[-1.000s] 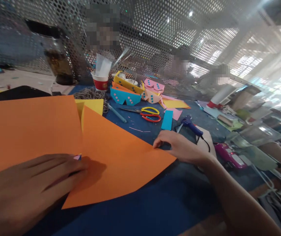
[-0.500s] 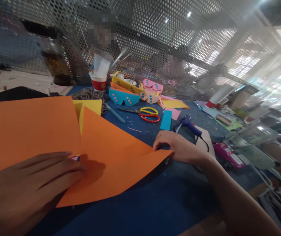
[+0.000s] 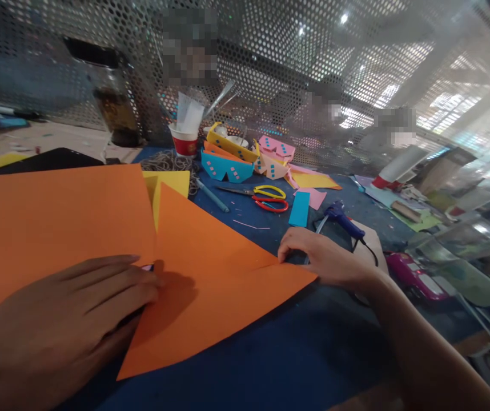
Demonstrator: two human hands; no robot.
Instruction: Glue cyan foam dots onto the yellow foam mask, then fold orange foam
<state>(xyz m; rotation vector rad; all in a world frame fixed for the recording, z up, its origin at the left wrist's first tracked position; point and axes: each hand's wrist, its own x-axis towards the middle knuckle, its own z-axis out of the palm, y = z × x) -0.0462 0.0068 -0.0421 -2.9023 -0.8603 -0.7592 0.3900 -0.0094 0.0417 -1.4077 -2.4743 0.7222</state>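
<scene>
My left hand (image 3: 86,302) lies palm down with its fingers stretched out, between two sheets of orange paper. Its fingertips touch the near edge of the right orange sheet (image 3: 215,285), and a small dark and purple bit shows beside them, too little to name. My right hand (image 3: 309,251) pinches the right corner of that sheet between thumb and fingers, the thumb partly hidden. A slight crease runs through the paper near the pinch. Another orange sheet (image 3: 60,222) lies to the left, overlapping yellow paper (image 3: 174,185).
Beyond the sheets lie scissors (image 3: 257,197), a blue-green pen (image 3: 213,196), a blue paper strip (image 3: 299,209) and a glue gun (image 3: 343,221). Paper glasses (image 3: 228,168), grey cord (image 3: 163,162), a paper cup (image 3: 184,140) and a jar (image 3: 116,108) stand near the perforated metal screen (image 3: 270,51).
The camera has turned slightly left, so everything sits further right. The right orange sheet's right tip and near corner have come a little lower. Both hands keep their places on it.
</scene>
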